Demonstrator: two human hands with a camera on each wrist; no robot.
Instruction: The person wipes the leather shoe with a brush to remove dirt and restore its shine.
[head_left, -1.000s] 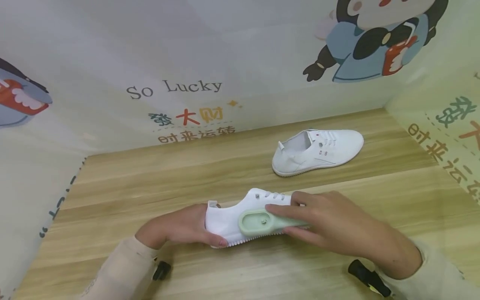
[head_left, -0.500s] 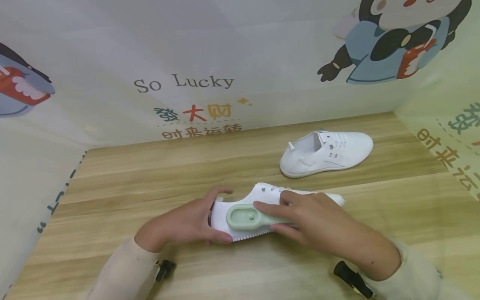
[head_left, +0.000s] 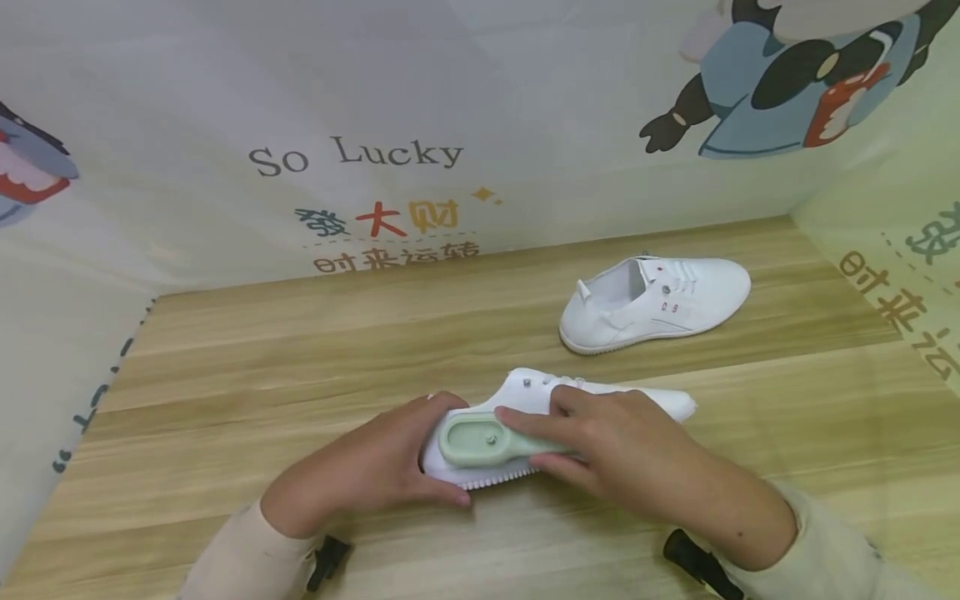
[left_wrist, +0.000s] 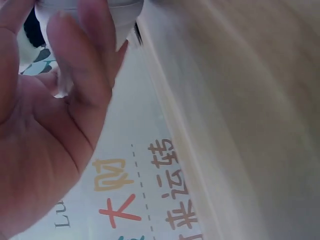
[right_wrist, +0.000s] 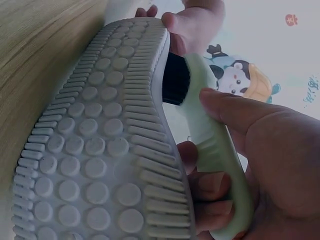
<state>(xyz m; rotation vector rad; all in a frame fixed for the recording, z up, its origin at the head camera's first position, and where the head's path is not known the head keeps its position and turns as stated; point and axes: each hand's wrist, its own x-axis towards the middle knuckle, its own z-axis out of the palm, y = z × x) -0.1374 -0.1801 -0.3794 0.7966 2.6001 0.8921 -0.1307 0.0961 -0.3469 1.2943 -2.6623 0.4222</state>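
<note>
A white lace-up shoe (head_left: 517, 398) lies tilted on the table, its side facing up and its toe to the right. My left hand (head_left: 375, 462) grips the heel, thumb near the sole edge; in the left wrist view its fingers (left_wrist: 75, 65) curl about the heel. My right hand (head_left: 622, 454) holds a pale green shoe brush (head_left: 467, 443) by its handle, the head lying over the shoe's side close to the heel. Black bristles (right_wrist: 175, 82) meet the upper in the right wrist view, where the studded sole (right_wrist: 95, 135) fills the left half.
A second white shoe (head_left: 667, 304) stands upright farther back on the right, toe pointing right. The wood-grain table (head_left: 300, 350) is bounded by printed cloth walls (head_left: 375, 83) at the back and both sides. Black wrist gear hangs beneath each sleeve.
The brush has slid left along the shoe's side toward the heel with my right hand. My left hand's upper fingers opened off the heel midway and now lie against it again.
</note>
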